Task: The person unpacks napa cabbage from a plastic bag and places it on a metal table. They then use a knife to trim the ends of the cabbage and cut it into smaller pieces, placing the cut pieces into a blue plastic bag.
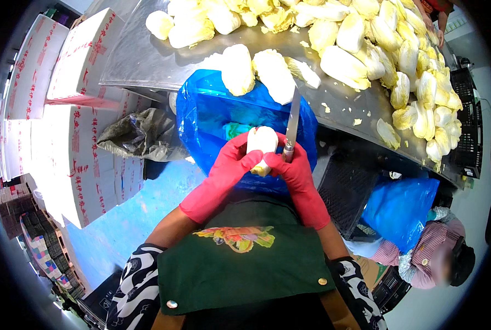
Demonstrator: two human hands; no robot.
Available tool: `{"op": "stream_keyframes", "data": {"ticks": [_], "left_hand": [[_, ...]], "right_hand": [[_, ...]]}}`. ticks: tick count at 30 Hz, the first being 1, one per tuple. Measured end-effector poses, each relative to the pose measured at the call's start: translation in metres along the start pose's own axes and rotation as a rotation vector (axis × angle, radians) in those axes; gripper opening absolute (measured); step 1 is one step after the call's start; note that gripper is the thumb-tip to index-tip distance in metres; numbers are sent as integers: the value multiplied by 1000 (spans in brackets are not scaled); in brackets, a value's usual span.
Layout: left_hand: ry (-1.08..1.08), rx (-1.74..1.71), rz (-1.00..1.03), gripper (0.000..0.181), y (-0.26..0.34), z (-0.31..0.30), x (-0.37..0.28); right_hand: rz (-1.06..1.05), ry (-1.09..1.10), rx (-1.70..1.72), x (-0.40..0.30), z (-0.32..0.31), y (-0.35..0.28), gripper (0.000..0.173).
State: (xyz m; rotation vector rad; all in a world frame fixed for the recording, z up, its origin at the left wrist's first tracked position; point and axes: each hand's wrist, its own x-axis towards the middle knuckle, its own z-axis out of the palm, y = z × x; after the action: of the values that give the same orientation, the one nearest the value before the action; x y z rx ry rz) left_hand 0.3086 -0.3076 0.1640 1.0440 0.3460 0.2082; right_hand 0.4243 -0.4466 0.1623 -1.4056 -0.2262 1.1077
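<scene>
Both hands wear red rubber gloves and meet at a small pale napa cabbage (pixel 262 142) above an open blue plastic bag (pixel 212 154). My left hand (pixel 234 159) grips its left side. My right hand (pixel 291 165) steadies its right side with the thumb and also holds a knife (pixel 294 119), blade pointing up and away. Beyond the hands, two larger napa cabbages, one on the left (pixel 237 70) and one on the right (pixel 275 76), lie at the edge of the metal table (pixel 286 43), partly over the bag. A loose cabbage leaf (pixel 303 72) lies beside them.
Many napa cabbages (pixel 344 68) are heaped at the back and right. White foam boxes (pixel 78 165) stand stacked at left, near a dark sack (pixel 142 134). A black crate (pixel 346 187) and another blue bag (pixel 398 210) are below right. A person (pixel 433 251) is beside that bag; another's hand shows top right.
</scene>
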Motion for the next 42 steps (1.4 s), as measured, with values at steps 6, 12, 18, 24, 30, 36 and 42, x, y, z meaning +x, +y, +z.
{"op": "stream_keyframes", "data": {"ticks": [6,12,18,24,30,36,42], "left_hand": [[84,114,27,36,-7,-3,0],[187,305,-30,27,-11,-2,0],[396,339,202,24,-19,0,12],[486,907,-25,39,-27,-44,28],[-228,171,-146,68,0,-24,22],[12,70,-116,61,-13,-19,8],[211,84,63,60,-13,-28,-2]], "right_hand": [[-207,2,-137,0,4,-7,56],[-325,-17,-67,5,2,5,61],[-424,-8,-88,3,1,1,65],[-412,-44,-121,1,-4,0,69],[-80,-91,35,-2,-4,-8,55],[-199,53,-10,0,1,8,38],[-199,237,0,5,0,4,21]]}}
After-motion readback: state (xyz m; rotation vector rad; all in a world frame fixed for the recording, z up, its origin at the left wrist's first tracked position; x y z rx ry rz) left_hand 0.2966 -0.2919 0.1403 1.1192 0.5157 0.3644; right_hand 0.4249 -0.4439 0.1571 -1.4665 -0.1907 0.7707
